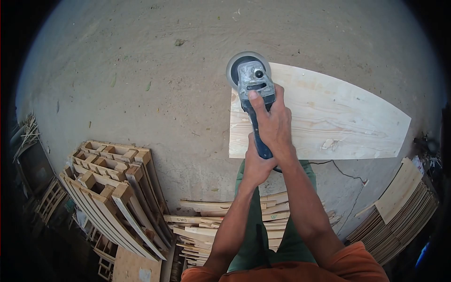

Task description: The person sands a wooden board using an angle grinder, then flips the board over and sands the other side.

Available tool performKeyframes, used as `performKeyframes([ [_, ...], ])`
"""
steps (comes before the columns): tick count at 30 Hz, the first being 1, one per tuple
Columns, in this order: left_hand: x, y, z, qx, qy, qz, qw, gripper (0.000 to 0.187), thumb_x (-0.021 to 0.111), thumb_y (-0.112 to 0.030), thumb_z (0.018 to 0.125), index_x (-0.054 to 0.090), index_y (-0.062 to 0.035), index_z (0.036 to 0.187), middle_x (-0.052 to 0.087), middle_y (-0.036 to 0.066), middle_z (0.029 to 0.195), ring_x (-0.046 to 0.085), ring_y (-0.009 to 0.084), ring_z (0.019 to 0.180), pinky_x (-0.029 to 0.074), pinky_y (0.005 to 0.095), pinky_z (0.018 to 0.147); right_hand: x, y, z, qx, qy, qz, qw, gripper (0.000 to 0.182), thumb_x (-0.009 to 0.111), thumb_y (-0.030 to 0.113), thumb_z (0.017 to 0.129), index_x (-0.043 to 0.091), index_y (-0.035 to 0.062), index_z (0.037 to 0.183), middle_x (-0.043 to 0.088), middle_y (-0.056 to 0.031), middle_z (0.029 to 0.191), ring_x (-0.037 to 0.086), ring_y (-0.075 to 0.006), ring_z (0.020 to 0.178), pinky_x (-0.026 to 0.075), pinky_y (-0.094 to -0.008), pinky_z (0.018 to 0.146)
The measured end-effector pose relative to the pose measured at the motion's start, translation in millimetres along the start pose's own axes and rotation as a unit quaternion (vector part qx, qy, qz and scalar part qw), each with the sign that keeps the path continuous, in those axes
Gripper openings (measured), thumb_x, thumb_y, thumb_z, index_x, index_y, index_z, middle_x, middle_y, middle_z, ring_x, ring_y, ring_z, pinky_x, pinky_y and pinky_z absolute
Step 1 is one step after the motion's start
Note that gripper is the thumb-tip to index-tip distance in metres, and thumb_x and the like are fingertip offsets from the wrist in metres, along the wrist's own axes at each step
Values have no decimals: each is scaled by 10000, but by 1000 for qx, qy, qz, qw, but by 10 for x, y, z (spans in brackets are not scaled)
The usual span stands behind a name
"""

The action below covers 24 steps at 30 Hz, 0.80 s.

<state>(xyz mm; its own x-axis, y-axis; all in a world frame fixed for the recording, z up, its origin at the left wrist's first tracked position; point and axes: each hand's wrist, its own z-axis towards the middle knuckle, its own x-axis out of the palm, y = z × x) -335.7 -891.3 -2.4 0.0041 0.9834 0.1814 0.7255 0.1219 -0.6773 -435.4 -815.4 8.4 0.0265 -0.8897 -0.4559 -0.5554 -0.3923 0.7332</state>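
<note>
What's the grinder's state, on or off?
Cannot tell. The left hand and right hand hold the grinder, disc at the corner of the board, but neither switch position nor spin is clear.

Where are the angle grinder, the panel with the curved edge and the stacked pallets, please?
Angle grinder (256,81), head view: its grey metal head.
Panel with the curved edge (338,117), head view: its bare middle.
Stacked pallets (104,201), head view: the ends at their front.

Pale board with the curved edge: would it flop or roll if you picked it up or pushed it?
The board would probably feel stiff, since it looks flat with no visible sag. Its broad, flat face suggests it would slide rather than roll. Weight is harder to judge, as its thickness is unclear.
</note>
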Motion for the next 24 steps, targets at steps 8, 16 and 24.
performKeyframes([
  [8,353,181,-63,5,28,54,998,732,849,-190,756,411,-6,1313,648,152,1129,644,202,1001,525,345,867,-398,-287,-115,11,-60,41,997,819,558,642,954,436,-68,1343,689,-301,960,722,-414,925,569,-472,804],
  [16,747,380,-98,28,26,74,997,779,858,-204,754,396,-1,1348,646,147,1155,646,213,1030,519,350,890,-756,-566,-143,15,-60,39,997,815,570,647,945,439,-59,1331,694,-287,950,721,-416,907,560,-462,802],
  [24,1106,404,-110,-45,69,34,996,761,867,-198,752,407,-21,1331,582,99,1198,566,179,1101,460,334,966,-1129,-803,-159,30,-84,38,995,789,587,624,944,449,-53,1325,693,-280,940,724,-403,890,561,-450,790],
])
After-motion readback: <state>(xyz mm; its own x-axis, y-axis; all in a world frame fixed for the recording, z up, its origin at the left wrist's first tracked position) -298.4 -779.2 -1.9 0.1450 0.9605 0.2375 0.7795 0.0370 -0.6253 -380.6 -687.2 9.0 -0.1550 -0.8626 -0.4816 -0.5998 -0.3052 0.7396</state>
